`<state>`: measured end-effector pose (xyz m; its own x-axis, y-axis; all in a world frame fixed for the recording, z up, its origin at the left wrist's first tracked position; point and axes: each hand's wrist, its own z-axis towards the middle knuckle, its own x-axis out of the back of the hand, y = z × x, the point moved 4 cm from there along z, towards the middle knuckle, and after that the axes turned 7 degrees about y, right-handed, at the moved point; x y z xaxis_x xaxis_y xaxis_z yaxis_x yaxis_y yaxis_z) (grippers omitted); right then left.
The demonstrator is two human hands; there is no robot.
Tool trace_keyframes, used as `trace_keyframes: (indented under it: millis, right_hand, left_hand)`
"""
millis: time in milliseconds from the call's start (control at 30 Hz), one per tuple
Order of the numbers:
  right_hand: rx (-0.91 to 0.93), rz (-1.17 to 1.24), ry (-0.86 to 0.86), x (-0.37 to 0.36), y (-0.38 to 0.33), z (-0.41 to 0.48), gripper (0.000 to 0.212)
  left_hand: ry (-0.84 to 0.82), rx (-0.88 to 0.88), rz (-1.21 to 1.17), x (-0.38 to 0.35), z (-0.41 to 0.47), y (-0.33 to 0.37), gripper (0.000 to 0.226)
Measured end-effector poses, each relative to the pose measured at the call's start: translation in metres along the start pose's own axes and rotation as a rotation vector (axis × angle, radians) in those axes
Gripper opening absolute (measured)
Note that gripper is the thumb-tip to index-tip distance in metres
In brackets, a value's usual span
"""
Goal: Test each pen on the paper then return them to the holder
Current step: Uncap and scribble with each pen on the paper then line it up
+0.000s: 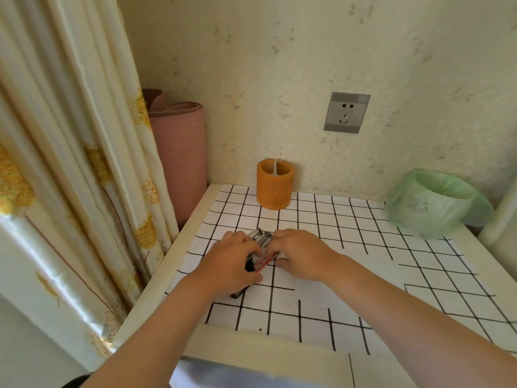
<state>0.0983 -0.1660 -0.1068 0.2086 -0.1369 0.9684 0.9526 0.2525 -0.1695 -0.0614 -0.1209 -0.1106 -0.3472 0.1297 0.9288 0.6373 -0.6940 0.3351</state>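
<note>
Cream satin curtain with yellow flowers [70, 163] hangs far left of the orange cylindrical pen holder [275, 184], and a rolled pink mat [179, 152] stands between curtain and holder, so the cream table edge [179, 256] on that side is hemmed in, with little room to swing an elbow. In front of the holder and slightly left, the left hand [232, 264] curls over a bundle of clear-barrelled pens with black and red ends [261, 242], which lies on the white paper ruled with a black grid [349, 247]. The right hand [302, 256], in front of the holder and just right, closes its fingers on the same bundle from the other side. Held between both hands, the loose pens probably cannot roll apart before one is picked out for testing. The holder stands against the back wall, well apart from the hands, its mouth reachable straight ahead. Right of the holder the gridded paper runs on to a green plastic-lined bin [436, 201] near the far edge, and that stretch looks the roomiest place to write.
</note>
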Motion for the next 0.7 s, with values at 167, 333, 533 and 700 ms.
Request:
trace_keyframes:
  millis: [167,333,533,700]
  right_hand:
    - [0.111,-0.116,0.044,-0.004,-0.003,0.001,0.021]
    - [0.214,-0.278,0.033,-0.007,-0.004,-0.002,0.018]
    - [0.123,-0.251,0.063,0.018,0.011,-0.008,0.012]
    - [-0.096,-0.021,0.113,0.063,0.029,-0.032,0.009]
  left_hand:
    - [-0.033,0.024,-0.027,-0.004,-0.003,-0.005,0.052]
    - [-0.052,0.017,-0.031,-0.005,-0.002,-0.004,0.054]
    - [-0.007,-0.024,-0.025,0.007,0.003,0.006,0.050]
    - [-0.095,0.046,-0.181,0.018,0.007,0.021,0.009]
